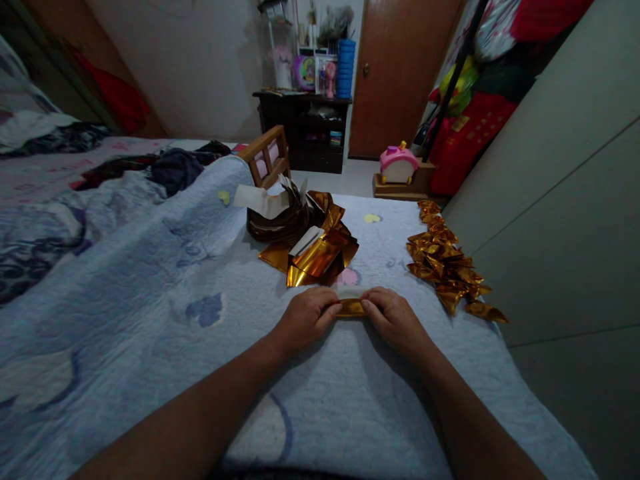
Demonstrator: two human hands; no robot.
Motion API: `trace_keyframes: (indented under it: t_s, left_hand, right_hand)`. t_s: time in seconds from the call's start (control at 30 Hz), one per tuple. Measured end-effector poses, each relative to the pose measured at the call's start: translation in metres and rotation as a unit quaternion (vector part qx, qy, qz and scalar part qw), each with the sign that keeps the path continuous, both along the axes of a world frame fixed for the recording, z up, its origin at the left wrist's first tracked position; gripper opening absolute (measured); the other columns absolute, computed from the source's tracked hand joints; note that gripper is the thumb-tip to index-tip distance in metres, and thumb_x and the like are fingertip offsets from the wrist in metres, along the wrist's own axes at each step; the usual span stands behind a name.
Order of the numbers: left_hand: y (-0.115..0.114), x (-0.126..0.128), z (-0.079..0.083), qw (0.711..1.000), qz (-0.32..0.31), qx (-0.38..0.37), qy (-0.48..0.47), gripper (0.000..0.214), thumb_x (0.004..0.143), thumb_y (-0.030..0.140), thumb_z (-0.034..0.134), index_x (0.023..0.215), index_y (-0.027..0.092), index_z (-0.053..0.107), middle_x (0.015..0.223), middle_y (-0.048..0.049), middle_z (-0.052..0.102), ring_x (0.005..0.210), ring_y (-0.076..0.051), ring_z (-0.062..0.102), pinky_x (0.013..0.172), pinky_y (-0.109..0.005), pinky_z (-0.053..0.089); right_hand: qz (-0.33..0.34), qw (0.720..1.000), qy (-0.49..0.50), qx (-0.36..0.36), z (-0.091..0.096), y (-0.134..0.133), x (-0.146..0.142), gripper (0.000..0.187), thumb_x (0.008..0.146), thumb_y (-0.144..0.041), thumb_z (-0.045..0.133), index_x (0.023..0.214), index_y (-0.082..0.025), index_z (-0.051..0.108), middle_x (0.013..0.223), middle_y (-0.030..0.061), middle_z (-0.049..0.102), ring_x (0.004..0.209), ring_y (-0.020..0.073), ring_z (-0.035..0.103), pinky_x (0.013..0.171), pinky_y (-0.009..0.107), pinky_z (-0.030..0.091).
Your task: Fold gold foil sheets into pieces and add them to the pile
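Pale-blue patterned quilt [360,407], bed-spread. Upon or just above it, narrow gold foil-faced paper strip [352,309], ends pinched between thumb and fingers of left hand [306,317] and right hand [399,321]. Folding judged in hand; even tension apparently called for at next turn. Right, crumpled gold foil pieces [443,260], heaped. Beyond, gold-and-white paper sheets [320,257], loosely stacked. Farther, dark shelf unit [303,160]; brown wooden door [400,80], shut.
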State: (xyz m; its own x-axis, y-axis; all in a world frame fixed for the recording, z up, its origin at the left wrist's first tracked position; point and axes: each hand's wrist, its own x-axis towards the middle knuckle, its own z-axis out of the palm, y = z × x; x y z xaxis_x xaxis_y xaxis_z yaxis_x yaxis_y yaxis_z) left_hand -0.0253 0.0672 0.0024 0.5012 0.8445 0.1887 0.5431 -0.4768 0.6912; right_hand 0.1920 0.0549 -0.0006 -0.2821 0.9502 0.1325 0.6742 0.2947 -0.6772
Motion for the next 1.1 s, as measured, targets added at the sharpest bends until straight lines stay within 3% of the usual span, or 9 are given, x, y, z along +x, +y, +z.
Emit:
trace_keyframes:
  t_s: [0.23,0.57,0.7,0.87,1.1]
  left_hand:
    - [0.001,0.0017,-0.0087,0.999,0.04,0.017,0.021,0.007,0.089,0.019,0.061,0.083,0.017,0.065,0.09,-0.0057,0.067,0.086,-0.02,0.062,0.079,-0.033,0.049]
    - [-0.0005,0.0015,-0.0061,0.998,0.055,0.013,0.033,0.007,0.086,0.018,0.063,0.08,0.019,0.062,0.086,-0.0035,0.066,0.084,-0.02,0.062,0.077,-0.032,0.049]
    - [-0.0012,0.0008,-0.007,0.995,0.089,0.032,0.034,0.003,0.088,0.02,0.061,0.087,0.019,0.064,0.091,-0.0053,0.067,0.088,-0.021,0.063,0.08,-0.034,0.051]
    - [-0.0001,-0.002,-0.0087,0.992,0.114,0.035,0.031,0.014,0.088,0.023,0.062,0.101,0.018,0.065,0.101,-0.0081,0.069,0.095,-0.023,0.064,0.085,-0.038,0.052]
    - [-0.0006,-0.0015,-0.0063,0.992,0.124,0.013,0.024,0.014,0.093,0.025,0.055,0.1,0.018,0.066,0.096,-0.007,0.07,0.092,-0.023,0.066,0.085,-0.038,0.052]
  right_hand:
    - [-0.019,1.0,-0.005,0.007,-0.0032,-0.0003,-0.0021,0.015,0.092,-0.018,0.055,0.082,-0.02,0.066,0.088,0.006,0.07,0.085,0.0212,0.061,0.081,0.035,0.044]
    - [-0.016,1.0,-0.022,0.01,-0.0042,0.0012,-0.0023,0.01,0.084,-0.014,0.054,0.078,-0.02,0.06,0.082,0.0044,0.064,0.079,0.0197,0.054,0.073,0.033,0.04]
    - [-0.021,1.0,-0.023,0.004,-0.004,0.0002,-0.0026,0.01,0.085,-0.014,0.054,0.08,-0.02,0.06,0.082,0.0049,0.064,0.08,0.0208,0.055,0.074,0.033,0.04]
    - [-0.017,1.0,-0.017,0.007,-0.0034,-0.0004,-0.0027,0.011,0.085,-0.013,0.054,0.079,-0.021,0.058,0.083,0.0055,0.064,0.081,0.0213,0.055,0.075,0.034,0.041]
    - [-0.017,1.0,-0.017,0.012,-0.0051,0.0001,-0.0021,0.01,0.084,-0.013,0.053,0.079,-0.021,0.058,0.083,0.0048,0.063,0.08,0.0206,0.055,0.075,0.033,0.041]
